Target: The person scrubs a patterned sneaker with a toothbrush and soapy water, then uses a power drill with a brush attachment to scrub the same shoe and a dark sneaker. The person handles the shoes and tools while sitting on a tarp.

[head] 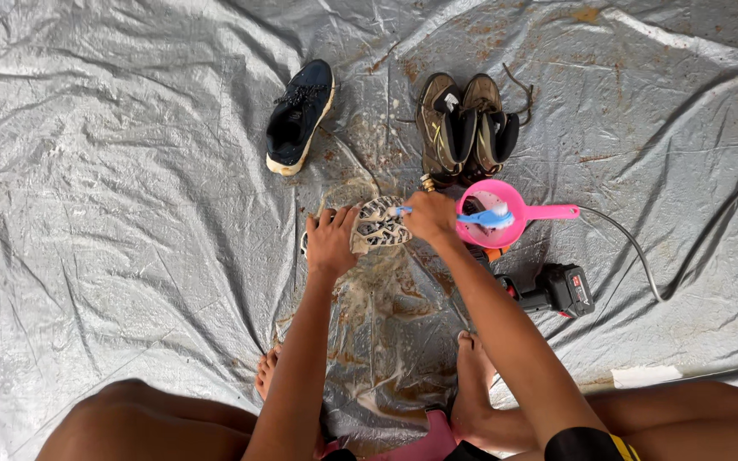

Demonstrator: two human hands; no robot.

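Gripping muddy shoe (376,224) with left hand (331,241), right hand (429,217) holding blue brush (482,218)

Crinkled, mud-stained silver tarpaulin (130,213) underfoot

Crinkled, glossy silver plastic tarpaulin (130,213) under everything, smeared with mud. By the right hand (427,218), a shiny pink plastic scoop (506,213); beyond it, matt brown boots (465,128).

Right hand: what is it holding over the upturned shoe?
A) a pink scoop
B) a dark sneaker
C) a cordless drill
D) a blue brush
D: the right hand grips a blue brush beside the upturned shoe that the left hand steadies.
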